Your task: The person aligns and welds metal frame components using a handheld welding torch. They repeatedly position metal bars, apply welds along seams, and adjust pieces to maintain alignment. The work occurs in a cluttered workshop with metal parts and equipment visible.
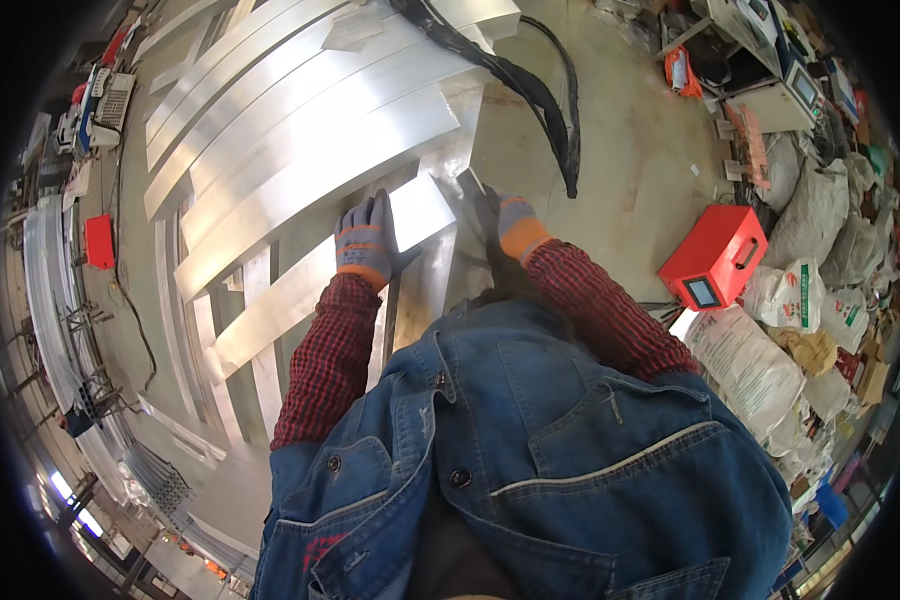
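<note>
the silver flat bar (282, 308) lies between 9 and 10 o'clock of the view's centre, across other metal bars (265, 388); its long axis runs from 8 to 2 o'clock. the left gloved hand (366, 243) rests on it near the 2 o'clock end, fingers close together toward 12 o'clock, thumb apart; clamping cannot be determined. the right gloved hand (517, 226) is beside a grey metal piece (470, 184); its finger opening cannot be determined.
</note>
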`<action>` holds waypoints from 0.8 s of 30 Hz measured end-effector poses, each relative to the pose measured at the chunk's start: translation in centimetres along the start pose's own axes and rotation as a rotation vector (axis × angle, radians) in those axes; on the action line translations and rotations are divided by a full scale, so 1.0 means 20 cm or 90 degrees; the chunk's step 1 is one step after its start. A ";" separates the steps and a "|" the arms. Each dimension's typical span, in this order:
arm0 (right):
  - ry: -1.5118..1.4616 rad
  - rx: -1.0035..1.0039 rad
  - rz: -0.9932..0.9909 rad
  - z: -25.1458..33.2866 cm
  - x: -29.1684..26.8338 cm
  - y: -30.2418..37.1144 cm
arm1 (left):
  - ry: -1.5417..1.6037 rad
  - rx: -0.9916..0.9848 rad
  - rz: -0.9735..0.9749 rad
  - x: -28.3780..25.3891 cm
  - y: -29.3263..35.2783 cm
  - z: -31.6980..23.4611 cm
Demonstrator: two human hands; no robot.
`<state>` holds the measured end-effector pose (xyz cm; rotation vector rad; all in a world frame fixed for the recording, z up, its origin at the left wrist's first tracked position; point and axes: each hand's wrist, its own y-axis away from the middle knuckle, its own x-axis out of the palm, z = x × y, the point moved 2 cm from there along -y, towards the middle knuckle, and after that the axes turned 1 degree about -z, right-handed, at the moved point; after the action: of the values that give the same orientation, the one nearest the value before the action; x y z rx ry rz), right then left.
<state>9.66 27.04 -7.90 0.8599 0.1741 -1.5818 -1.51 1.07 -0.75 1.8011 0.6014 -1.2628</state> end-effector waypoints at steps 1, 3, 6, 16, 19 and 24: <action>0.017 -0.013 -0.018 0.02 0.01 -0.01 | -0.009 -0.004 0.007 -0.02 -0.01 -0.02; 0.064 -0.019 -0.003 0.04 0.03 -0.06 | -0.024 -0.002 0.008 -0.05 -0.04 -0.07; 0.134 -0.020 0.093 0.07 0.08 -0.15 | -0.022 0.030 -0.015 -0.05 -0.04 -0.13; -0.165 -0.038 0.182 0.08 0.14 -0.13 | 0.024 0.062 -0.042 -0.01 -0.22 -0.28; -0.202 -0.149 0.152 0.03 0.17 -0.15 | 0.030 0.051 -0.037 -0.03 -0.22 -0.29; -0.504 0.002 0.327 -0.08 0.08 -0.19 | 0.043 0.044 -0.041 -0.02 -0.23 -0.29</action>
<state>6.92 27.54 -11.27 0.1977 -0.5734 -1.3161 -2.10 8.41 -1.20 1.9016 0.6654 -1.2831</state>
